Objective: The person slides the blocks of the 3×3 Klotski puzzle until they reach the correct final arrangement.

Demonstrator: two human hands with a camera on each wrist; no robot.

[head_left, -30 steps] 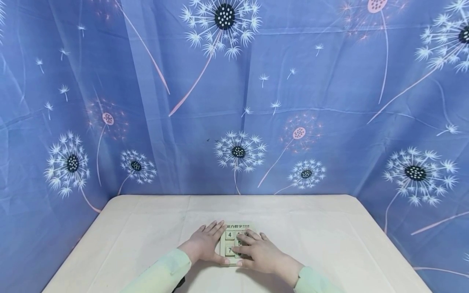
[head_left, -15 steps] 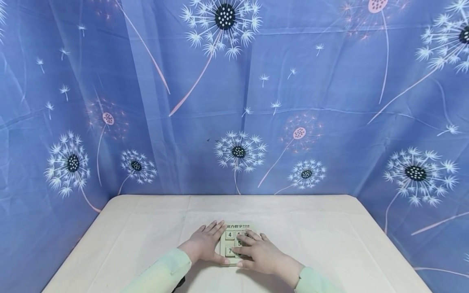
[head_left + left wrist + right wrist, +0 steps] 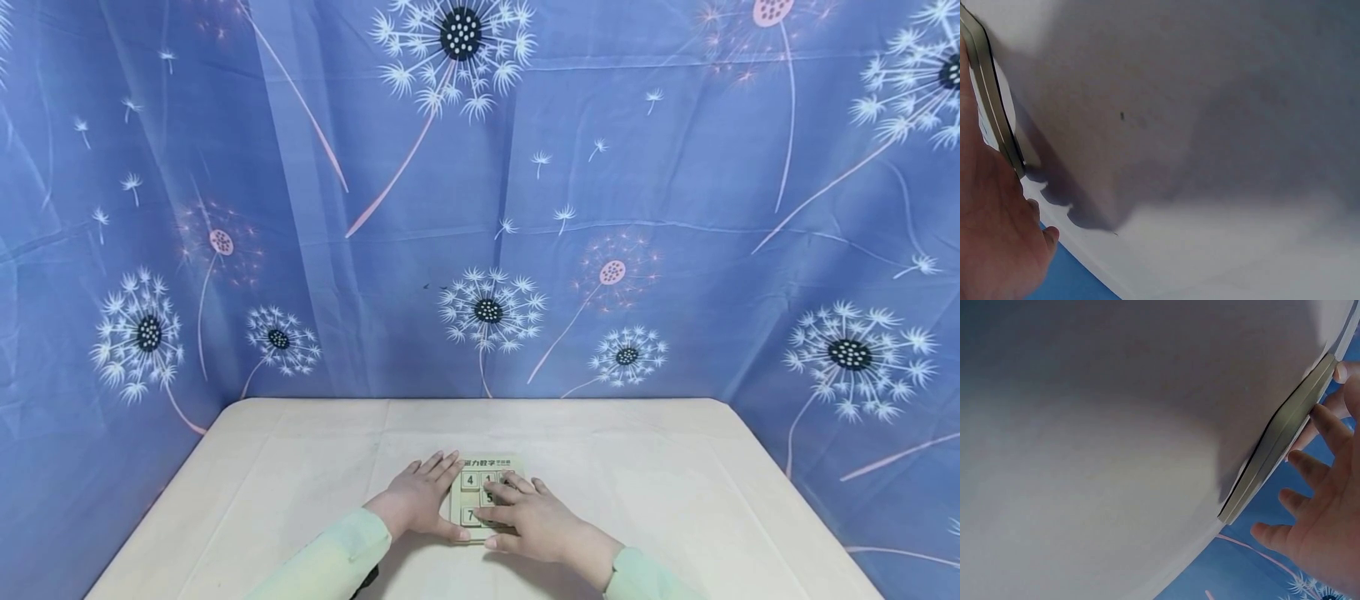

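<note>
A pale green number sliding puzzle (image 3: pixel 456 500) lies flat on the table in the head view, with dark characters along its far edge. Tiles 4 (image 3: pixel 470 481), 1 and 5 show, and 7 (image 3: pixel 470 516) sits near the lower left. Between 4 and 7 is a vacant slot. My left hand (image 3: pixel 417 502) lies along the puzzle's left side, fingers extended, thumb on its near-left corner. Over the right half spreads my right hand (image 3: pixel 536 521), its fingertips on the tiles and hiding several. Both wrist views show the puzzle's side edge (image 3: pixel 999 106) beside the hand.
The puzzle lies near the middle of a cream-covered table (image 3: pixel 637 450). A blue curtain with dandelion prints (image 3: pixel 375 317) hangs behind the table and along both sides. Something small and black (image 3: pixel 366 581) shows by the left sleeve.
The 7 tile has slid slightly towards the near edge, and the vacant slot above it looks a little taller. Both hands stay almost where they were.
</note>
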